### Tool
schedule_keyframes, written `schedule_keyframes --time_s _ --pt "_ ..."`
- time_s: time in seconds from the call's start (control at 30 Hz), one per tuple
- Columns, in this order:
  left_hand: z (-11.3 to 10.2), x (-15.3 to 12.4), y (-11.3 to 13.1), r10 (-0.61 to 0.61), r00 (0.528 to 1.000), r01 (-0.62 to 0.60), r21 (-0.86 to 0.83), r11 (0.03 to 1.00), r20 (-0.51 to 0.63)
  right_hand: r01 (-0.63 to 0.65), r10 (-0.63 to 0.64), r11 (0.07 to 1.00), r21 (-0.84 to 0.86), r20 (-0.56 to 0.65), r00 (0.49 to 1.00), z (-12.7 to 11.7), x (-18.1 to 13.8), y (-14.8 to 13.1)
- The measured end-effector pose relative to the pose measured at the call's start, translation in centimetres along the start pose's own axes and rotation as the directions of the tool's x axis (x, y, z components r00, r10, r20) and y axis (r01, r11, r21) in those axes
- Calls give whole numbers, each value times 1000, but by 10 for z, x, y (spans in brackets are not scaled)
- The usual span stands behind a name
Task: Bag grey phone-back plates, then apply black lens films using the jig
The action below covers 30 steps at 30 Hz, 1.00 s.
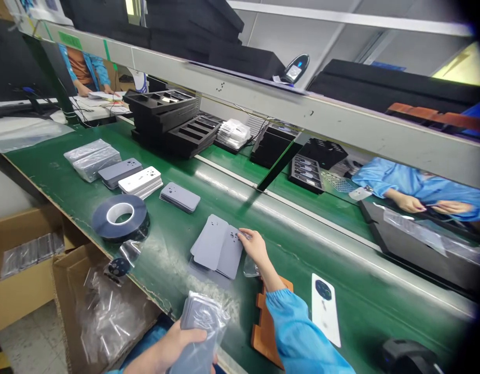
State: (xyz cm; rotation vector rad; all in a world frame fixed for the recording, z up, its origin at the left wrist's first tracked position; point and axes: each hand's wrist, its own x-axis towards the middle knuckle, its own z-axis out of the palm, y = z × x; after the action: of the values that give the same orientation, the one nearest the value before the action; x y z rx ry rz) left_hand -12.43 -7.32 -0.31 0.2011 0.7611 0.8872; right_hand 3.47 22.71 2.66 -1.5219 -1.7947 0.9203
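My left hand, low in the view, is wrapped round a stack of grey sheets in a clear plastic bag, its thumb across the front. Farther up the bench, my right hand has its fingers closed at the camera-hole corner of a grey phone-back sheet. That sheet lies on a pile, partly overlapped on the left by more fanned grey sheets. A small clear plastic piece lies beside my right wrist. Under my right forearm is an orange-brown notched plate.
A roll of dark film tape stands near the bench edge, with stacks of white cards and grey sheets behind. Right lie a white phone back and a black device. Cardboard boxes sit below. A co-worker's hands work beyond the rail.
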Motion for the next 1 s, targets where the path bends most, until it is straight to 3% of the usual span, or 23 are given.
schedule_keyframes --time_s 0.13,0.23,0.37,0.43,0.57,0.67,0.73,0.83,0.9,1.0 --pt "2 2 2 16 1000 -16 2 1000 -1 -9 6 1000 -29 -78 997 -1 -6 -5" --pt "7 3 4 24 999 -25 -29 999 -49 -36 36 999 -4 -88 996 -13 -28 -13" --pt "13 4 10 12 995 -20 -77 997 -94 -81 77 993 90 49 996 -29 -96 -24" --pt "15 5 13 23 997 -30 -86 996 -77 -170 145 962 215 125 981 -27 -139 -28" --pt "20 10 14 59 998 -62 -71 996 -38 -303 194 902 308 337 921 -3 -211 -29" --pt "26 13 13 94 991 -97 -32 995 -97 -396 229 847 355 428 874 14 -236 -24" --pt "29 13 13 100 986 -105 -33 994 -131 -399 259 822 407 356 898 15 -239 -18" --pt "30 10 15 31 988 -44 -81 996 -154 -346 325 792 503 132 936 -1 -231 -3" --pt "28 7 17 13 986 -26 -77 997 -168 -314 377 757 573 9 926 -17 -223 8" --pt "27 2 17 50 990 -53 -19 998 -128 -265 398 718 644 -67 915 -38 -214 18"
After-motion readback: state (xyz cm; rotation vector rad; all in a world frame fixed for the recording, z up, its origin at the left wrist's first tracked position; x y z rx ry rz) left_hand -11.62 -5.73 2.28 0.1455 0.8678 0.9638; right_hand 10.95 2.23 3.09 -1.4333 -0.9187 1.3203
